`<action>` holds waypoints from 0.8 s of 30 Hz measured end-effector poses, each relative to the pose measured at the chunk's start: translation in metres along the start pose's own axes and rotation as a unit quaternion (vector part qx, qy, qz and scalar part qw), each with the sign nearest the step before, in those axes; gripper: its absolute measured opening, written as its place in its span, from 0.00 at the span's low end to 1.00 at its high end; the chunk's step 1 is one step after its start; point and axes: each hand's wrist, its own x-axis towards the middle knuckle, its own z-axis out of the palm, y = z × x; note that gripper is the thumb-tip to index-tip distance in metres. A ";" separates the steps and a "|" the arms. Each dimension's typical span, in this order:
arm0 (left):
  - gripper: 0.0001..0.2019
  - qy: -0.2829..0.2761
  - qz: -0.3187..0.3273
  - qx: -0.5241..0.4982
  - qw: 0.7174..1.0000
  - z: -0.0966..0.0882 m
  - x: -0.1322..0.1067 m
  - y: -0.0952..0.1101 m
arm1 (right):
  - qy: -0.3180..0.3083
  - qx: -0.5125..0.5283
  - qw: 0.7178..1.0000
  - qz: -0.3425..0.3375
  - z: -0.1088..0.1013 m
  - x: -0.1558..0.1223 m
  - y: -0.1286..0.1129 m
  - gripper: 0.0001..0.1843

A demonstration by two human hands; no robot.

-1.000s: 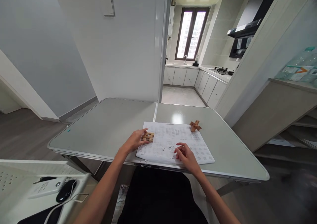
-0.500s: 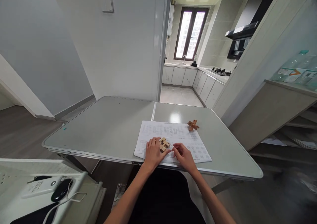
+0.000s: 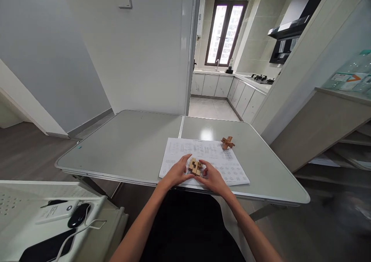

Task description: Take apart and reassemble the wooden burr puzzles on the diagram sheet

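A pale wooden interlocking puzzle point(image 3: 195, 166) of several notched blocks sits between my hands, low over the printed sheet point(image 3: 176, 148). My right hand point(image 3: 213, 178) grips its right side, with the thumb at the near edge and the index finger at the far edge. My left hand point(image 3: 175, 173) curves around the left side. Its fingers are apart, and its thumb tip lies close to the puzzle's near edge; whether it touches cannot be made out. A darker brown cross-shaped wooden puzzle point(image 3: 227, 142) stands at the sheet's far right corner.
The grey folding table point(image 3: 130, 150) has a metal rim and a centre seam. At lower left, a white cart point(image 3: 113, 227) carries a black mouse point(image 3: 79, 215), a white box point(image 3: 55, 211) and a dark phone-like slab point(image 3: 48, 248). Bottles point(image 3: 352, 76) stand on a shelf at right.
My right hand has moved in and taken hold of the pale puzzle's right side. My left hand has drawn back from on top of it, fingers now spread. The view has shifted slightly.
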 end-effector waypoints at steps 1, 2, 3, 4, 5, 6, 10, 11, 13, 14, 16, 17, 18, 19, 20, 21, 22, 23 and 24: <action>0.45 -0.007 -0.001 -0.001 1.000 -0.002 0.004 0.000 | 0.001 -0.005 1.000 0.002 0.000 0.000 0.000 0.38; 0.46 -0.014 -0.003 -0.001 1.000 -0.003 0.008 -0.001 | 0.003 -0.005 1.000 0.002 0.000 0.001 0.001 0.38; 0.46 -0.020 -0.005 -0.001 1.000 -0.005 0.012 -0.001 | 0.006 -0.001 1.000 0.001 0.001 0.001 0.001 0.37; 0.46 -0.025 -0.006 -0.001 1.000 -0.006 0.014 -0.001 | 0.009 0.004 1.000 0.000 0.001 0.001 0.002 0.37; 0.45 -0.031 -0.009 -0.001 0.999 -0.007 0.017 -0.001 | 0.012 0.010 1.000 0.000 0.001 0.001 0.003 0.37; 0.44 -0.035 -0.011 -0.001 0.999 -0.008 0.018 0.000 | 0.016 0.016 1.000 0.001 0.001 0.001 0.003 0.37; 0.42 -0.035 -0.026 -0.013 0.999 -0.007 0.017 0.001 | 0.024 0.028 0.999 0.006 0.001 0.001 0.005 0.37; 0.42 -0.030 -0.028 -0.019 0.999 -0.006 0.015 0.001 | 0.026 0.032 0.999 0.007 0.001 0.001 0.006 0.37; 0.40 -0.018 -0.031 -0.037 0.999 -0.007 0.011 0.001 | 0.030 0.041 0.999 0.011 0.001 0.001 0.006 0.38; 0.40 -0.010 -0.032 -0.048 0.998 -0.007 0.009 0.001 | 0.031 0.046 0.998 0.012 0.000 0.000 0.006 0.38; 0.41 0.007 -0.038 -0.074 0.997 -0.009 0.005 0.000 | 0.031 0.056 0.998 0.016 0.000 0.000 0.005 0.38; 0.41 0.016 -0.045 -0.087 0.995 -0.009 0.003 -0.001 | 0.032 0.067 0.997 0.020 0.000 0.000 0.005 0.38; 0.41 0.025 -0.052 -0.097 0.994 -0.009 0.001 -0.001 | 0.036 0.083 0.996 0.024 -0.001 0.000 0.005 0.38; 0.41 0.032 -0.061 -0.115 0.991 -0.009 -0.001 -0.001 | 0.042 0.098 0.994 0.027 -0.001 0.000 0.005 0.38; 0.40 0.040 -0.070 -0.146 0.986 -0.008 -0.004 -0.001 | 0.050 0.114 0.992 0.030 -0.001 -0.001 0.004 0.38; 0.39 0.048 -0.080 -0.192 0.977 -0.006 -0.006 -0.001 | 0.060 0.133 0.989 0.033 -0.001 -0.001 0.003 0.38; 0.39 0.055 -0.091 -0.248 0.963 -0.004 -0.007 -0.001 | 0.070 0.162 0.984 0.040 -0.002 -0.002 0.002 0.38; 0.38 0.062 -0.101 -0.307 0.944 -0.001 -0.009 -0.001 | 0.078 0.196 0.976 0.052 -0.003 -0.002 0.001 0.38; 0.37 0.069 -0.110 -0.362 0.923 0.002 -0.010 0.000 | 0.084 0.235 0.966 0.066 -0.004 -0.001 -0.001 0.38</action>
